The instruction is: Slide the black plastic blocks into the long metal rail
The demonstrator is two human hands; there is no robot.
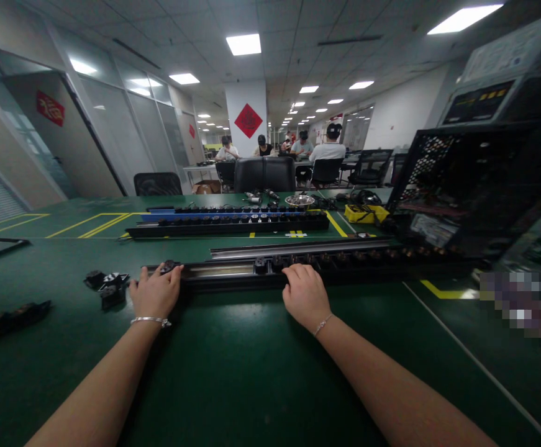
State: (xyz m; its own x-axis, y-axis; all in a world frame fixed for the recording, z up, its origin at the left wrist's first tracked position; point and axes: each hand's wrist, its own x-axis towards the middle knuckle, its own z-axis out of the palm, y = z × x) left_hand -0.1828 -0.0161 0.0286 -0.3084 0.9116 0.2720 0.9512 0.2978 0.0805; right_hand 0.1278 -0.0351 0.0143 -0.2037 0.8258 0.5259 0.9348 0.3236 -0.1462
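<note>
Head: left fingers [175, 277] pinch a module [170, 266]; right fingers' [292, 272] grip unclear; poster [50, 108] reads 福.

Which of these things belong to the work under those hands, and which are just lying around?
Seemingly in use:
- near black rail, right hand against it
- small black piece at the left hand

Apparently lying about:
- yellow tray
- shiny dish
- blue rail
- loose black pieces, possibly spares
</note>
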